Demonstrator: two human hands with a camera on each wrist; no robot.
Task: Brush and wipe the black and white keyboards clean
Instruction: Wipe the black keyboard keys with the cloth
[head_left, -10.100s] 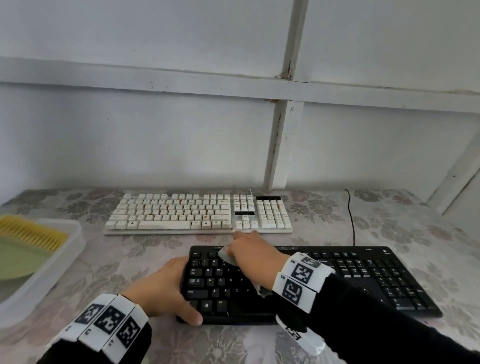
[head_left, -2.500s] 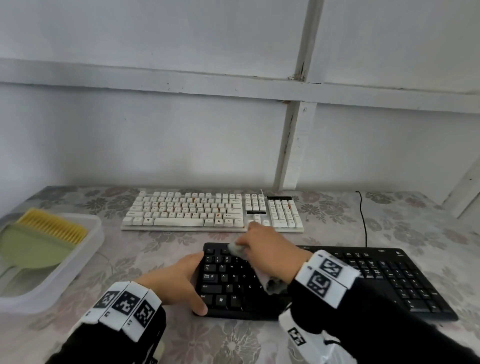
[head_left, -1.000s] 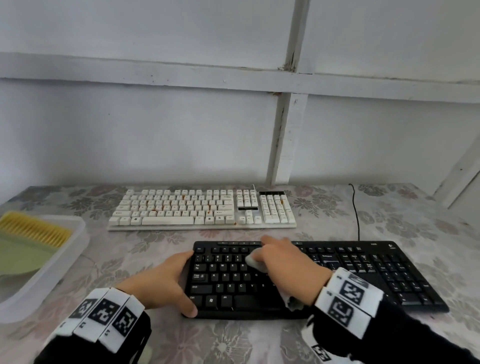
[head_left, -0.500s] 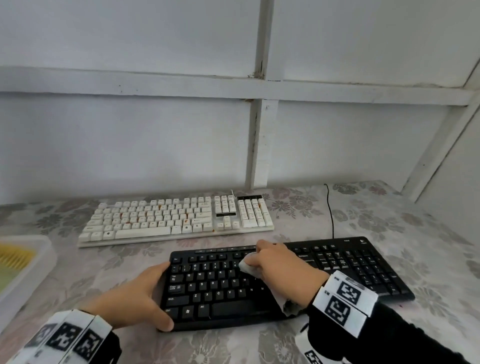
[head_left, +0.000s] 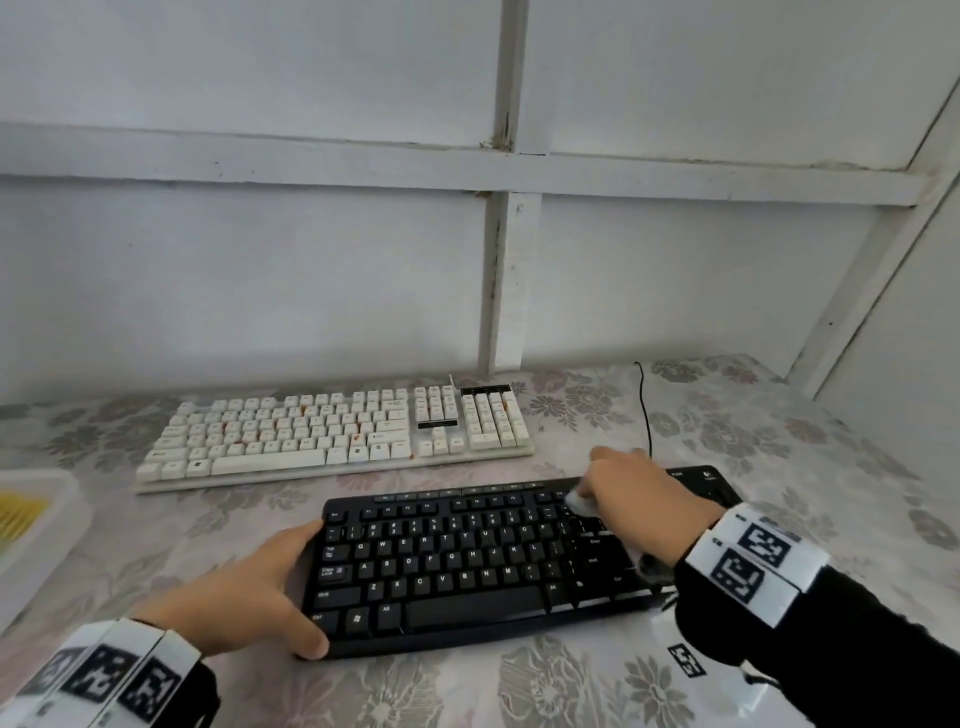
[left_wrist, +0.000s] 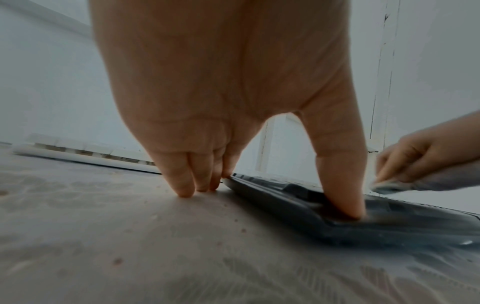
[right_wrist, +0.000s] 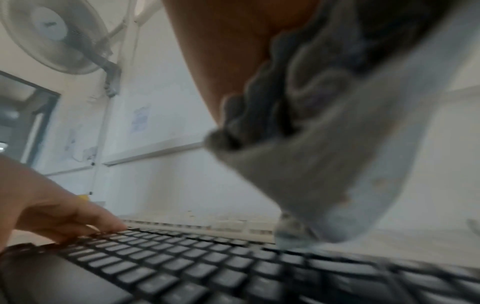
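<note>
The black keyboard (head_left: 467, 556) is lying on the floral-covered counter (head_left: 779, 441) at about 6 o'clock in the head view, with the white keyboard (head_left: 332, 436) sitting just beyond it toward 11 o'clock, the two apart by a narrow strip of cloth. The left hand (head_left: 244, 597) is bracing the black keyboard's left end at 7 o'clock: the left wrist view is showing the thumb (left_wrist: 340, 185) pressing down on the keyboard's near left corner while the other fingers (left_wrist: 182, 181) are standing fairly straight, tips on the counter against the keyboard's left edge. The right hand (head_left: 639, 499) is working at about 4 o'clock over the keys right of the main letter block, its fingers curling around a bunched pale wipe (right_wrist: 324, 164), whose lower end is touching the top rows of keys in the right wrist view. A black cable (head_left: 645, 410) is running from behind the right hand toward the wall at 1 o'clock. At 9 o'clock, a white tray (head_left: 36, 535) is sitting at the frame's edge, holding something with yellow bristles (head_left: 18, 514). Both wrists are wearing white bands with black square markers over dark sleeves. A wall fan (right_wrist: 57, 35) is showing in the right wrist view.
</note>
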